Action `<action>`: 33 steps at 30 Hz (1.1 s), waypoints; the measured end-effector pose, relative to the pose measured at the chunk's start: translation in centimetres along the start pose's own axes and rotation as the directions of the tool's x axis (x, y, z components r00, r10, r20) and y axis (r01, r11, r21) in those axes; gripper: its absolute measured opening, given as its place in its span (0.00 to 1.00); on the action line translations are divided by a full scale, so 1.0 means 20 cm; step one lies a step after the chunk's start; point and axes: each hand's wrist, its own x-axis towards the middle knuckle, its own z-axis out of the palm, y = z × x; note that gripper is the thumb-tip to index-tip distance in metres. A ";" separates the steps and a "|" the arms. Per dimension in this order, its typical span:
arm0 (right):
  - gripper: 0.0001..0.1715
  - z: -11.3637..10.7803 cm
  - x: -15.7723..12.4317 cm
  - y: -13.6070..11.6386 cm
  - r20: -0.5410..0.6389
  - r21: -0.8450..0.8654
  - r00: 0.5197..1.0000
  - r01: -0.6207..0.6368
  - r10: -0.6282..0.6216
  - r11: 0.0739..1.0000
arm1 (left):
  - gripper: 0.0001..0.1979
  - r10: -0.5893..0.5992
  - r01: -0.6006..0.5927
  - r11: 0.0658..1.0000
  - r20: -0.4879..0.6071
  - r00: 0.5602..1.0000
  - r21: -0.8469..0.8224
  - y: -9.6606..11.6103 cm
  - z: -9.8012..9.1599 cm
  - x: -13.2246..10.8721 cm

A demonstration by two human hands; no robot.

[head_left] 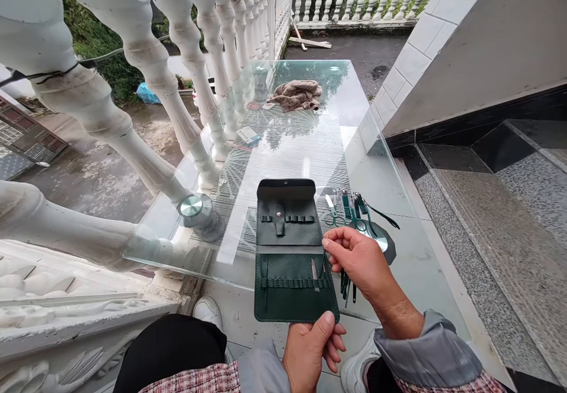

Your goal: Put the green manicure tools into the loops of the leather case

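Note:
A dark green manicure case (287,266) lies unfolded at the near edge of the glass table, its upper flap raised. My left hand (310,348) grips its bottom right corner, thumb on top and fingers beneath. At the right edge of the case, my right hand (363,260) pinches a thin dark tool (323,258), whose lower end reaches the row of elastic loops. A slim nail file (315,270) sits in the loops just left of it, and a thin dark tool (266,278) stands in the left loop. Scissors (333,213) and nail clippers (348,204) lie beyond my right hand.
The glass table (287,156) carries a crumpled brown cloth (296,94) at the back and a small box (248,135) to the left. More thin tools (346,286) lie partly under my right hand. White balusters (177,56) line the left; stone steps (478,216) rise at right.

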 end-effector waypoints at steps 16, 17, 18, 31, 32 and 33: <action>0.08 -0.04 0.02 0.00 0.148 -0.121 0.989 0.020 -0.002 0.992 | 0.33 0.009 -0.009 0.998 -0.001 1.000 0.058 -0.03 -0.01 -0.01; 0.08 -0.04 0.02 0.00 0.142 -0.123 0.990 0.013 0.005 0.992 | 0.33 0.007 -0.007 0.998 -0.001 1.000 0.066 -0.03 -0.01 -0.01; 0.09 -0.05 0.02 0.00 0.141 -0.116 0.990 0.000 0.016 0.993 | 0.34 0.005 -0.005 0.997 -0.001 1.000 0.072 -0.02 -0.01 -0.01; 0.21 -0.04 0.01 -0.02 0.147 0.024 0.988 -0.057 0.053 0.998 | 0.32 -0.006 0.007 0.997 -0.006 1.000 0.081 -0.02 -0.01 0.00; 0.21 -0.03 0.01 -0.01 0.141 0.014 0.989 -0.050 0.047 0.999 | 0.32 -0.007 0.007 0.996 -0.005 1.000 0.085 -0.02 -0.01 0.00; 0.21 -0.03 0.00 -0.01 0.141 -0.002 0.989 -0.043 0.042 0.999 | 0.32 -0.008 0.008 0.996 -0.006 1.000 0.089 -0.02 -0.01 0.00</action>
